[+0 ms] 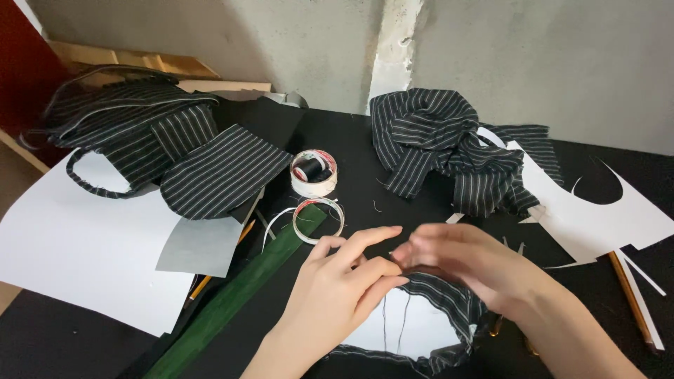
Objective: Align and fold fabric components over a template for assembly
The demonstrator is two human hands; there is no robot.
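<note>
- Two hands meet at bench centre-front: left hand (337,288) and right hand (463,263), fingertips together, pinching the top edge of a striped fabric loop (449,309).
- Loop lies flat on the black bench (365,140), curving around white paper; its long axis runs roughly left-right, open side toward the person.
- Loose threads hang below the pinch.
- Green ruler (239,295) runs diagonally just left of left hand.
- Tape roll (318,219) and thread spool (311,169) sit beyond; striped fabric pile (449,151) further back.
</note>
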